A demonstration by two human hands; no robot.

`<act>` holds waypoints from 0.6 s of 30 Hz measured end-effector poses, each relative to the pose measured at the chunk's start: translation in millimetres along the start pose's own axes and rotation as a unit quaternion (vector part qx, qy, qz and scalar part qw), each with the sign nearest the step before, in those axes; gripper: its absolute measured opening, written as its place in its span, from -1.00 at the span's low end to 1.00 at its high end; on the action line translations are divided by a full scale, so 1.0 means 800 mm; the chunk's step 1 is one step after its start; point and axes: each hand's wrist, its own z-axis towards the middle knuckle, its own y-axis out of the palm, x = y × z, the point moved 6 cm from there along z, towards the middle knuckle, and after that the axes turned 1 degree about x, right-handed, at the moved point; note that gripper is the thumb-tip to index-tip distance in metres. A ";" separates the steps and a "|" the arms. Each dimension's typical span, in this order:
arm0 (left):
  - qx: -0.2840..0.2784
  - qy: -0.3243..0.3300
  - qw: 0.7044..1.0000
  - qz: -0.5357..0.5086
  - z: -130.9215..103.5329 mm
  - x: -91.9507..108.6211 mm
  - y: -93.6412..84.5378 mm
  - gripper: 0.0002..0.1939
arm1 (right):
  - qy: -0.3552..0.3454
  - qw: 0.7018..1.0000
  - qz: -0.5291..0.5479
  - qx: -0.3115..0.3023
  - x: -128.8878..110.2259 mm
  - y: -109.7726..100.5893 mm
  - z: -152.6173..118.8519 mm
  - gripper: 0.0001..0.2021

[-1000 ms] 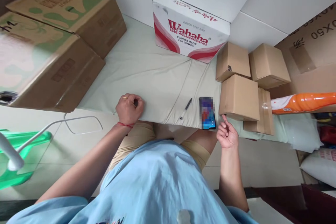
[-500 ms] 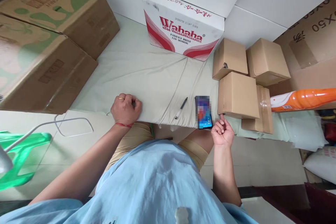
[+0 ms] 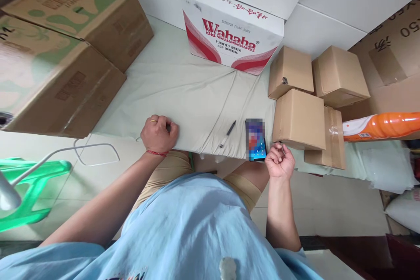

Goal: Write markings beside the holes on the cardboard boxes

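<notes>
My left hand [image 3: 159, 133] rests as a fist on the pale green cloth [image 3: 183, 96], a gold ring on one finger and a red cord round the wrist. My right hand [image 3: 280, 160] is turned palm up at the table's front edge, its fingers curled in and nothing visible in them. It is beside the lower right corner of a phone [image 3: 256, 140] with a lit, partly blurred screen. Just beyond the fingers stands a small brown carton [image 3: 298, 118]. Between my hands lies a dark pen [image 3: 228, 134] with a clear end, touched by neither.
A white and red water carton [image 3: 232, 35] stands against the wall. Large brown cartons [image 3: 92, 87] fill the left side. More small cartons [image 3: 339, 74] and an orange and white object [image 3: 383, 126] are at right. A green stool [image 3: 42, 175] stands on the floor.
My right hand's extended finger has curled in, away from the small carton's lower edge. My left fist stays in place on the cloth. The view has shifted slightly.
</notes>
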 end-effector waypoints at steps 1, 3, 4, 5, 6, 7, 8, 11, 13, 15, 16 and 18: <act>0.003 0.001 1.000 0.001 0.000 0.000 0.000 -0.87 | -0.008 1.000 0.002 -0.004 -0.002 0.002 0.000 -0.73; 0.007 0.002 1.000 -0.003 0.000 0.001 -0.001 -0.88 | -0.025 1.000 0.007 -0.008 -0.005 0.005 -0.001 -0.71; 0.008 0.002 1.000 -0.007 0.000 0.001 -0.001 -0.88 | -0.034 0.999 0.009 -0.008 -0.007 0.005 -0.002 -0.70; 0.008 0.002 1.000 -0.011 0.000 0.001 -0.001 -0.89 | -0.043 0.999 0.012 -0.007 -0.008 0.005 -0.005 -0.69; 0.009 0.001 1.000 -0.013 0.001 0.001 -0.001 -0.89 | -0.051 0.999 0.015 -0.006 -0.010 0.004 -0.008 -0.67; 0.009 0.002 1.000 -0.014 0.001 0.000 -0.001 -0.89 | -0.059 0.998 0.017 -0.003 -0.011 0.003 -0.012 -0.64; 0.008 0.003 1.000 -0.014 0.001 0.000 -0.001 -0.90 | -0.066 0.998 0.018 -0.001 -0.012 0.001 -0.016 -0.61; 0.007 0.007 1.000 -0.009 0.000 -0.001 0.000 -0.89 | -0.083 0.996 0.017 0.008 -0.016 -0.003 -0.033 -0.55; 0.006 0.008 1.000 -0.009 0.000 -0.002 0.001 -0.89 | -0.092 0.996 0.013 0.012 -0.018 -0.005 -0.045 -0.53; 0.005 0.006 1.000 -0.012 0.000 -0.002 0.002 -0.89 | -0.102 0.995 0.007 0.015 -0.021 -0.006 -0.057 -0.51; 0.004 0.006 1.000 -0.015 0.000 -0.002 0.002 -0.89 | -0.107 0.994 0.004 0.016 -0.022 -0.006 -0.063 -0.50; 0.002 0.003 1.000 -0.021 0.000 -0.002 0.002 -0.89 | -0.118 0.993 -0.002 0.016 -0.023 -0.004 -0.073 -0.48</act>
